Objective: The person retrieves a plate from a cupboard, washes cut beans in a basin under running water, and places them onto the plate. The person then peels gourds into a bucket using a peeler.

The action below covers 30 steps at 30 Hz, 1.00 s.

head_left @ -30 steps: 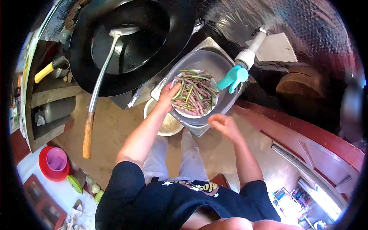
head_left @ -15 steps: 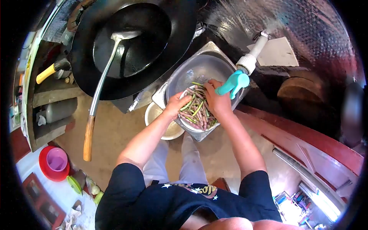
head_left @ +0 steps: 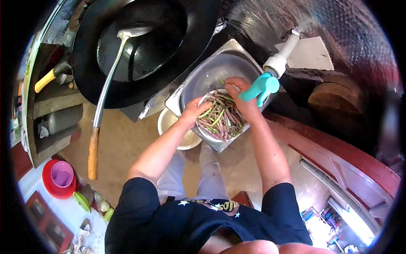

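Observation:
A white bowl (head_left: 205,134) heaped with cut purple and green bean pods (head_left: 224,117) is held over a grey basin (head_left: 202,73) in a metal sink (head_left: 231,45). My left hand (head_left: 194,111) is closed on the bowl's left rim, its thumb lying over the beans. At the far side of the bowl, my right hand (head_left: 242,95) pinches a green bean piece (head_left: 222,81) between thumb and fingers. The turquoise tap (head_left: 262,86) hangs over my right hand and hides part of it.
A large black wok (head_left: 165,80) stands at upper left, with a long wooden-handled spatula (head_left: 111,76) lying across it. Below the sink is a cream basket (head_left: 167,122). A red basin (head_left: 53,190) sits at lower left. A dark round lid (head_left: 334,99) is at right.
My right hand has drawn up from the bean pile and now shows a green piece at its fingertips. My left hand keeps its hold on the bowl. The view has shifted slightly.

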Motion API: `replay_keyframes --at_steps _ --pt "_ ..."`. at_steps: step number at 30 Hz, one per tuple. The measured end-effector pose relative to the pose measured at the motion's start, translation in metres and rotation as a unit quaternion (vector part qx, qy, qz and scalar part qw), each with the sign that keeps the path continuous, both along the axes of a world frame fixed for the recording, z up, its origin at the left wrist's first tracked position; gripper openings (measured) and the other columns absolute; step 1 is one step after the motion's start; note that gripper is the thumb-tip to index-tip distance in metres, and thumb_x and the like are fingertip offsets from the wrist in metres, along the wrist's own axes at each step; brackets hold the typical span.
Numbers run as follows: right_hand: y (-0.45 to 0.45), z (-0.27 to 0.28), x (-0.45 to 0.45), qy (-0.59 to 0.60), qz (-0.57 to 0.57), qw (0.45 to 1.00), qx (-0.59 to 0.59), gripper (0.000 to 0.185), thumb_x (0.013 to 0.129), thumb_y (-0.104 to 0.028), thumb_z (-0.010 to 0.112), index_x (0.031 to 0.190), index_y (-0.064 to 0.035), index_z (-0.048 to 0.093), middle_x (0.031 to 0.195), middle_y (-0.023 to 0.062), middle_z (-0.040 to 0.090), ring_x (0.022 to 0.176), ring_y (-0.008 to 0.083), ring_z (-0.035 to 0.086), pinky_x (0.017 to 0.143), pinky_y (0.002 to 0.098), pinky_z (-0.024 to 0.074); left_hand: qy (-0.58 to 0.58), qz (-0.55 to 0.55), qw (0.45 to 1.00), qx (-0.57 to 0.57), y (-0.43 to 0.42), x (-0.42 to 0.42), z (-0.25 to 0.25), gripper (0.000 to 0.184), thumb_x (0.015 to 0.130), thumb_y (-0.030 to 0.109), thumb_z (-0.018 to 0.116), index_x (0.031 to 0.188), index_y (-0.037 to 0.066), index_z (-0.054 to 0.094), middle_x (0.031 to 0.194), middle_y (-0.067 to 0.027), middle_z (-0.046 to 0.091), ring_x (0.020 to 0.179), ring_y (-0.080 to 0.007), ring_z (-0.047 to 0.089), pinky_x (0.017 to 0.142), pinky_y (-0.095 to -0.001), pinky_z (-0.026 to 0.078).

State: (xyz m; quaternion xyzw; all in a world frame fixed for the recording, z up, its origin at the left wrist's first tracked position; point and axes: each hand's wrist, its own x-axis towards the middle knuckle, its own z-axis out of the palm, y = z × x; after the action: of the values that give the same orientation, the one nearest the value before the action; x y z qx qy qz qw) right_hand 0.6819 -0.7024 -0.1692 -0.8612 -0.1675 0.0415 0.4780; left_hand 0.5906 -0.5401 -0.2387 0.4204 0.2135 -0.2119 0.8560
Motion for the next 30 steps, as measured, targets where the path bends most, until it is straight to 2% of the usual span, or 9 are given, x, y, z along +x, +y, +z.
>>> replay_keyframes --at_steps 2,5,8,11,15,17,24,27,30 --pt "-0.006 0.005 0.002 -0.087 0.022 0.996 0.001 0.012 0.071 -0.008 0.065 0.081 -0.0018 0.06 0.082 0.0136 0.06 0.079 0.0302 0.058 0.068 0.0355 0.045 -0.011 0.006 1.0 0.006 0.0 0.001 -0.002 0.039 0.081 0.017 0.063 0.114 0.0 0.052 0.096 -0.0087 0.062 0.082 -0.0141 0.06 0.074 -0.0271 0.049" --pt "-0.021 0.009 -0.012 -0.07 -0.004 0.997 -0.01 0.012 0.069 -0.01 0.065 0.079 -0.0039 0.061 0.08 0.0133 0.058 0.077 0.0301 0.056 0.067 0.0382 0.0435 -0.006 0.02 1.0 0.006 0.004 0.001 -0.008 0.038 0.081 0.016 0.062 0.114 0.0 0.052 0.096 -0.0087 0.062 0.082 -0.0142 0.06 0.074 -0.0276 0.049" --pt "-0.021 0.03 -0.04 -0.165 0.048 0.969 -0.178 0.017 0.066 -0.016 0.066 0.081 -0.0084 0.062 0.086 0.0115 0.055 0.085 0.0318 0.049 0.069 0.0449 0.0379 0.014 0.045 0.999 0.021 0.001 0.003 -0.004 0.037 0.082 0.015 0.061 0.114 0.0 0.052 0.098 -0.0084 0.061 0.083 -0.0148 0.06 0.074 -0.0279 0.049" --pt "-0.018 0.047 -0.058 -0.133 0.01 0.97 -0.205 0.028 0.066 -0.018 0.067 0.091 -0.0075 0.06 0.087 0.0112 0.054 0.09 0.0303 0.047 0.072 0.0434 0.037 -0.028 0.064 0.997 -0.015 -0.001 0.003 0.002 0.032 0.084 0.014 0.056 0.113 0.0 0.051 0.1 -0.0091 0.06 0.084 -0.0157 0.059 0.075 -0.0287 0.049" --pt "-0.052 0.047 -0.067 -0.135 -0.079 0.98 -0.123 0.025 0.072 -0.009 0.06 0.097 -0.0045 0.058 0.094 0.0122 0.058 0.093 0.0295 0.052 0.079 0.0397 0.0403 -0.015 0.084 0.996 -0.015 0.0 0.002 0.008 0.032 0.085 0.014 0.056 0.113 0.0 0.051 0.099 -0.009 0.06 0.083 -0.0154 0.059 0.074 -0.028 0.049" --pt "-0.07 0.033 -0.062 0.05 -0.196 0.979 -0.035 0.025 0.081 -0.007 0.052 0.104 0.0002 0.055 0.101 0.0159 0.058 0.096 0.0305 0.055 0.084 0.0351 0.0426 -0.026 0.073 0.997 -0.006 0.003 0.0 0.003 0.033 0.084 0.014 0.057 0.113 0.001 0.05 0.099 -0.0087 0.06 0.081 -0.0155 0.06 0.073 -0.0276 0.05" --pt "-0.052 0.0 -0.034 0.125 -0.058 0.99 0.012 0.039 0.082 -0.021 0.049 0.117 -0.0017 0.046 0.121 0.0191 0.047 0.113 0.0343 0.044 0.096 0.0379 0.0335 -0.001 0.066 0.997 0.029 0.008 -0.004 0.006 0.032 0.084 0.017 0.057 0.113 0.002 0.05 0.098 -0.008 0.06 0.082 -0.0154 0.06 0.072 -0.0286 0.05" --pt "-0.04 -0.004 -0.043 0.043 -0.02 0.999 0.005 0.042 0.086 -0.023 0.047 0.123 -0.0031 0.042 0.122 0.0187 0.046 0.114 0.0326 0.045 0.097 0.0376 0.0337 0.029 0.074 0.996 0.043 0.01 -0.005 0.005 0.032 0.085 0.019 0.057 0.112 0.002 0.051 0.098 -0.0085 0.06 0.082 -0.0158 0.06 0.071 -0.0291 0.051" --pt "-0.059 -0.007 -0.04 0.125 -0.235 0.942 0.204 0.036 0.09 -0.024 0.045 0.115 0.0016 0.05 0.113 0.0122 0.055 0.108 0.0199 0.05 0.092 0.0314 0.0387 -0.015 0.072 0.996 0.05 0.019 -0.013 0.004 0.032 0.086 0.021 0.055 0.112 0.003 0.051 0.097 -0.0085 0.06 0.08 -0.016 0.061 0.068 -0.0295 0.052"
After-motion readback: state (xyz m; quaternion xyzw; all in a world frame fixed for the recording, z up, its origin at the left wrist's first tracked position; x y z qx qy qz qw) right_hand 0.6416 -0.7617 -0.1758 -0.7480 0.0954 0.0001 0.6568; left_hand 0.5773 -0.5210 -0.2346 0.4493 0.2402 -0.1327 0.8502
